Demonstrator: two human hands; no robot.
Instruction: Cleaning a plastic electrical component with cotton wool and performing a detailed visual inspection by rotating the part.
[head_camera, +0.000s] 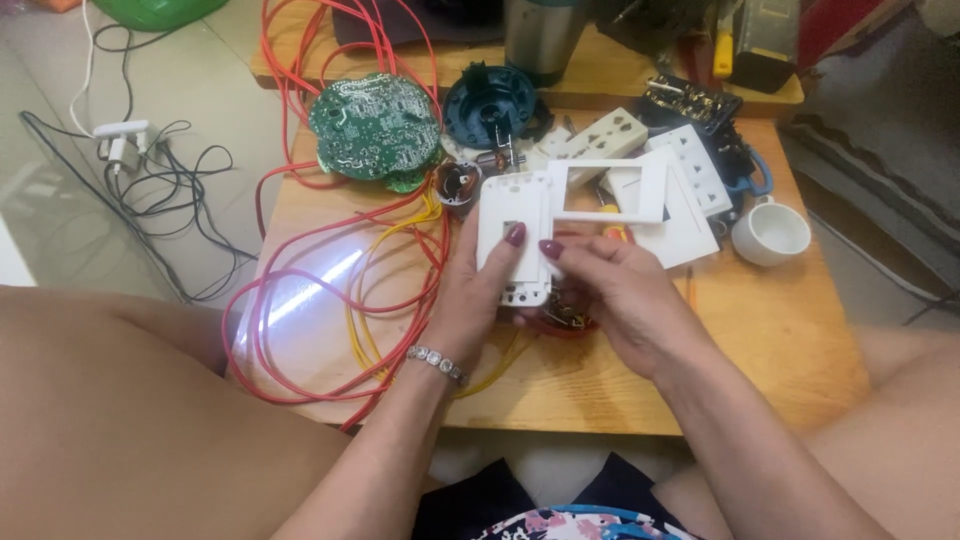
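Note:
Both hands hold a white plastic switch plate (512, 215) above a low wooden table (770, 340). My left hand (470, 295) grips its lower left side, thumb pressed on the front. My right hand (615, 295) pinches its lower right edge, thumb on the face. A white rectangular frame (610, 190) lies just behind the plate, touching its right side. Small metal parts and wire ends (565, 315) sit under my hands, partly hidden.
Red wires (300, 300) and yellow wires (365, 300) loop over the table's left half. A green round circuit board (375, 125), a dark blue round housing (490, 105), white socket plates (690, 165), a white cup (770, 235) and a metal flask (545, 35) stand behind.

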